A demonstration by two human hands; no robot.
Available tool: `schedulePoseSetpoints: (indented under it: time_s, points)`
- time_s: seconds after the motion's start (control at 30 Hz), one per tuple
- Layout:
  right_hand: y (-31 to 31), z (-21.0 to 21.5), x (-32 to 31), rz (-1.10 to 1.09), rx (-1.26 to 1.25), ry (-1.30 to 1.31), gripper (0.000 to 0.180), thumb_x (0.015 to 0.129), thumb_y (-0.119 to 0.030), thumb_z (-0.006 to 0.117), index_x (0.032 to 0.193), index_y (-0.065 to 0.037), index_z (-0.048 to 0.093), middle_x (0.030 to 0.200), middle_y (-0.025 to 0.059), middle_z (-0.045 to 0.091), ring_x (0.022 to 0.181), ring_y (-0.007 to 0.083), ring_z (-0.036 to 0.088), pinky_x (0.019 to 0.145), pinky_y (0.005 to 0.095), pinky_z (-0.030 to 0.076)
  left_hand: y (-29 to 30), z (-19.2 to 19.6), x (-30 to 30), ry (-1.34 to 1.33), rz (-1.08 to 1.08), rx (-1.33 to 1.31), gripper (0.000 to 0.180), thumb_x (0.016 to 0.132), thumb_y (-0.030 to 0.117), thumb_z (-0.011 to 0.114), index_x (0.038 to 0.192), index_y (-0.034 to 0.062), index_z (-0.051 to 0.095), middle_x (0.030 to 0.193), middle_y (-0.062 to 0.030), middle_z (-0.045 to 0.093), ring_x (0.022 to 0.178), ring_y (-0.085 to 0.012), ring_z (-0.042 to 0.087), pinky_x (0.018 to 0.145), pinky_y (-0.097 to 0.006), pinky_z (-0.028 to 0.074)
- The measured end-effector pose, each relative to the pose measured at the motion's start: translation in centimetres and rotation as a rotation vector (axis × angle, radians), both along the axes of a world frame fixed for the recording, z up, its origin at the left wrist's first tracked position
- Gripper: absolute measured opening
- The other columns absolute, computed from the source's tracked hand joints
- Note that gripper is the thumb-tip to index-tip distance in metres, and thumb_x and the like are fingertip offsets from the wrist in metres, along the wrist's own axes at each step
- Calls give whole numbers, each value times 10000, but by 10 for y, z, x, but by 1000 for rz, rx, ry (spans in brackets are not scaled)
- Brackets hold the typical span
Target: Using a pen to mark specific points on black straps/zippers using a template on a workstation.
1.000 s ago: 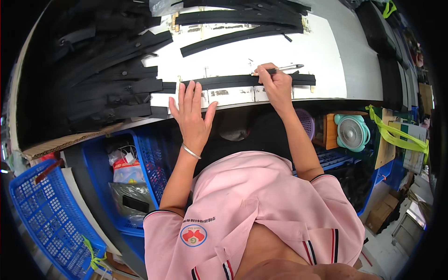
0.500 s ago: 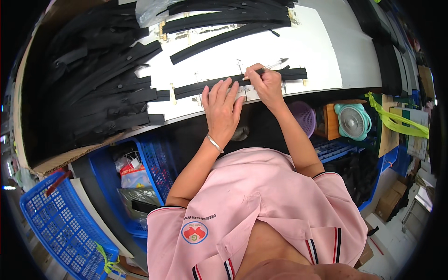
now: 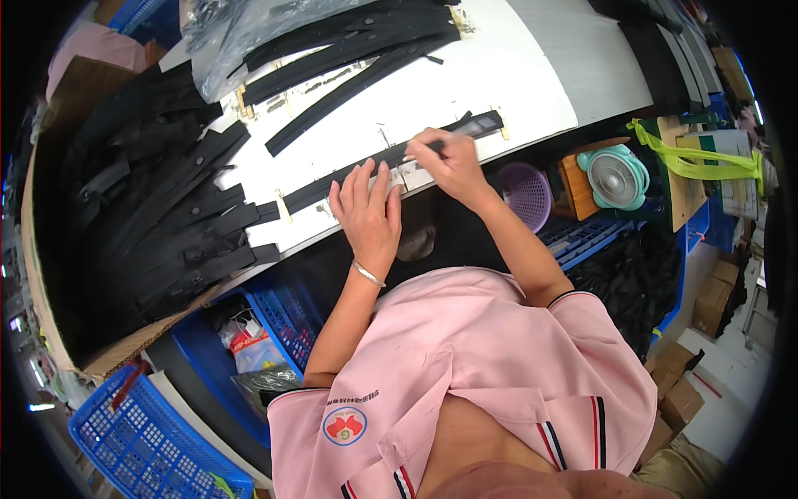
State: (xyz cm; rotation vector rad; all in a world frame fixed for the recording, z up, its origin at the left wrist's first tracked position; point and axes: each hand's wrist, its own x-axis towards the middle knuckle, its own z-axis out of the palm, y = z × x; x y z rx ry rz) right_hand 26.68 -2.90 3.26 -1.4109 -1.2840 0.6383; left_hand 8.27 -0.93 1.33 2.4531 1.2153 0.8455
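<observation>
two hands (image 3: 370, 220), black strip (image 3: 392, 155) partly covered — pen (image 3: 480, 125) a blur

Can't really make out the pen (image 3: 482, 125) in the right grip (image 3: 449, 169), since it's smeared with blur and the fingers cover part of it, and the left grip (image 3: 366, 218) hides a stretch of the black strip (image 3: 391, 156) underneath. Up top the clear plastic bag (image 3: 220, 46) runs off the edge, the blue basket (image 3: 158, 432) gets chopped at the bottom, and the cardboard box (image 3: 87, 87) blocks part of some pink patch (image 3: 96, 48), so no telling what that is. Black stuff (image 3: 628, 274) on the right's too jumbled to pick apart.
</observation>
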Motion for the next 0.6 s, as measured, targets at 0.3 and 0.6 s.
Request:
schedulePoseSetpoints:
  time_s: [0.3,0.6]
  points:
    - [-53,-5,68,-407,173,-908,375,855,-96,785,1220,-85,700,1109,65,764,1068,222,710,921,379,514,-1,-2,1,29,13,45,380,932,172,727,1305,112,689,1373,-87,617,1304,-285,532,1182,-502,286]
    - [-61,-32,71,-373,222,-881,368,876,-127,765,1231,-71,686,1169,85,753,1202,229,671,1010,405,480,6,28,86,-95,-272,-93,555,914,72,664,1450,90,525,1402,-83,596,1430,-345,436,1218,-530,214]
